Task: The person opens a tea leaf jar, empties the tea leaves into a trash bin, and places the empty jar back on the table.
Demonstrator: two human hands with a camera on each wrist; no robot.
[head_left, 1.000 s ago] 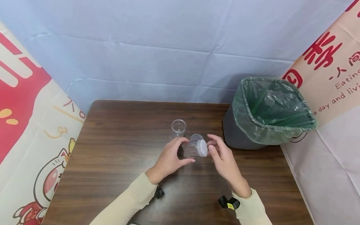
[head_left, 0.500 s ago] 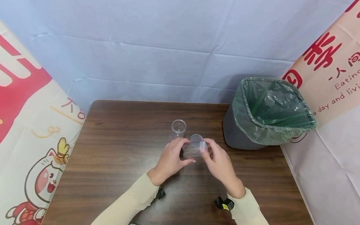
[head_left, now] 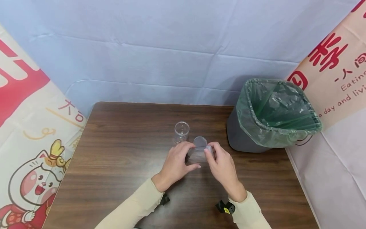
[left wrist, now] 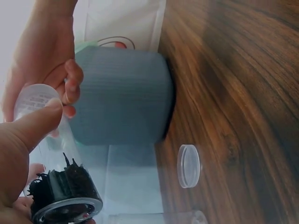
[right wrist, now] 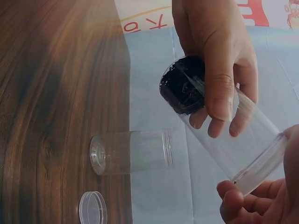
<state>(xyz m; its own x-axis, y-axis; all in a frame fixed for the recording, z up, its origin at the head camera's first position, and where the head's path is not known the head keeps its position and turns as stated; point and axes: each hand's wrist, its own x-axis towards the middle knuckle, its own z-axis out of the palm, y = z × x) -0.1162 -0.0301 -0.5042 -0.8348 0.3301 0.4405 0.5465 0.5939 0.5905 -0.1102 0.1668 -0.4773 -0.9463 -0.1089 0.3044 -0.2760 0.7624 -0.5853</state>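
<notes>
My left hand (head_left: 174, 162) grips a clear plastic jar (right wrist: 210, 140) by its lower half, thumb on one side and fingers on the other. Black, shredded-looking stuff (left wrist: 70, 184) sits in the bottom of this jar, which is tilted toward the right. At its mouth end, my right hand (head_left: 224, 165) pinches the translucent screw lid (head_left: 209, 149) between thumb and fingers. A second clear jar (head_left: 181, 130) stands upright without a lid just beyond the left hand. Beside it a loose clear lid (head_left: 200, 141) lies on the table.
At the back right stands a grey bin (head_left: 243, 136) with a green plastic liner (head_left: 274, 136) folded over its rim. The dark wood table (head_left: 128, 136) ends at a pale blue cloth backdrop (head_left: 143, 63). Printed banners (head_left: 343, 95) hang at both sides.
The right hand has come in from beside the lid and now holds its edge. The left hand keeps its hold on the jar, which has turned slightly.
</notes>
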